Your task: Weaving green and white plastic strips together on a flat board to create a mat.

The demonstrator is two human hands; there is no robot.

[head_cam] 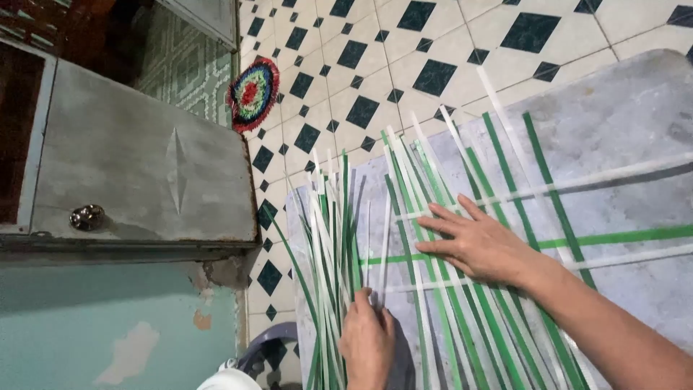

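Left hand (367,339), lower centre, pinching loose green and white strips (328,238); right hand (480,245) pressed flat on few woven strips (462,289), most unwoven.

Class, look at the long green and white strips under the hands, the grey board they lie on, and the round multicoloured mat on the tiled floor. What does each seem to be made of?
Long green and white strips: probably plastic strapping; flat, even, slightly glossy, springy.
Grey board: smooth, mottled, matt; perhaps stone or cement sheet, unclear.
Round multicoloured mat: likely yarn or cloth; fuzzy edge, concentric rings.
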